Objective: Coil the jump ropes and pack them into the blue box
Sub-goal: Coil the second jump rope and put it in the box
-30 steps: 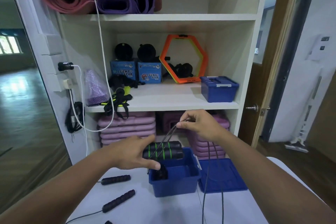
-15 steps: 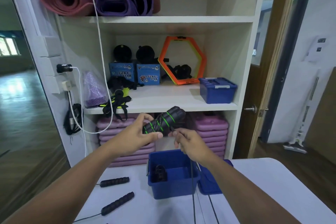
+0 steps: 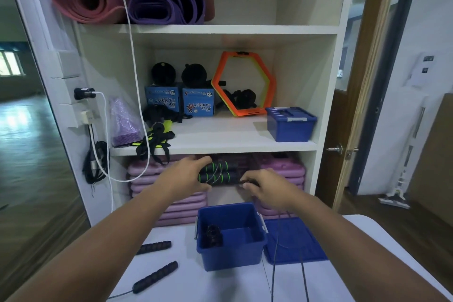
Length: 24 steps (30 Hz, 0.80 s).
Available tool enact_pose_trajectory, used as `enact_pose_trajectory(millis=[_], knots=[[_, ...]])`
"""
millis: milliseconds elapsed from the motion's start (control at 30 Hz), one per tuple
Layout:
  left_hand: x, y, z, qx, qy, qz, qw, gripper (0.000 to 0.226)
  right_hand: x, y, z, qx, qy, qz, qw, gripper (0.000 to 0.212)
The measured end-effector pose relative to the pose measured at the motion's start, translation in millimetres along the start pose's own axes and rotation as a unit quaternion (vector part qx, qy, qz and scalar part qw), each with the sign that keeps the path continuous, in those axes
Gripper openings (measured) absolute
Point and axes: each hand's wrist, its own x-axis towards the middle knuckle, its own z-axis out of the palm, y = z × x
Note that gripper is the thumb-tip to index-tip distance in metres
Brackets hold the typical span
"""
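Winding cord: left hand (image 3: 186,176) clamped on green-ringed handles (image 3: 217,173), right hand (image 3: 266,185) pinching rope (image 3: 274,252). Below, blue box (image 3: 231,254) holding one coil (image 3: 213,235); black-handled rope (image 3: 157,276) remaining loose.

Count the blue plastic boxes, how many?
2: one open blue box on the table with its lid beside it, one closed box on the middle shelf. Others may be hidden.

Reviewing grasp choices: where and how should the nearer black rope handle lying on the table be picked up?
Grip the nearer black handle mid-length, from above, fingers across its width: it lies flat and diagonal on the table, its cord leaving the lower end.
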Motion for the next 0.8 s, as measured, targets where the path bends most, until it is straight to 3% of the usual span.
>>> enact_pose_trajectory(millis=[200, 400, 467, 533, 633, 700, 800], knots=[[-10.6, 8.4, -10.7, -0.073, -0.070, 0.108, 0.989, 0.075, -1.0, -6.0, -36.7, -0.023, 0.030, -0.050, 0.998, 0.012], [-35.5, 21.9, -30.4, -0.213, -0.121, 0.153, 0.957, 0.068, -2.5, -1.8, -43.8, 0.204, 0.086, -0.007, 0.975, 0.008], [-41.6, 23.3, -35.6, -0.295, -0.100, 0.136, 0.941, 0.067, -5.6, 0.4, -34.0, 0.290, 0.105, 0.006, 0.951, 0.005], [-45.2, 23.7, -41.9, -0.382, -0.059, 0.113, 0.916, 0.060, -7.8, -3.8, -18.1, 0.394, 0.111, 0.028, 0.912, 0.022], [-43.7, 25.9, -43.5, -0.478, -0.009, 0.069, 0.876, 0.048, -8.1, -13.8, 10.1, 0.444, 0.120, 0.059, 0.886, 0.024], [-37.0, 31.5, -39.8, -0.492, 0.036, 0.008, 0.870, 0.044, -3.6, -11.7, 27.2, 0.440, 0.137, 0.056, 0.885, 0.017], [-19.8, 28.8, -29.7, -0.462, 0.137, -0.101, 0.871, 0.041, 0.9, -1.8, 44.0, 0.344, 0.136, 0.057, 0.927, 0.022]])
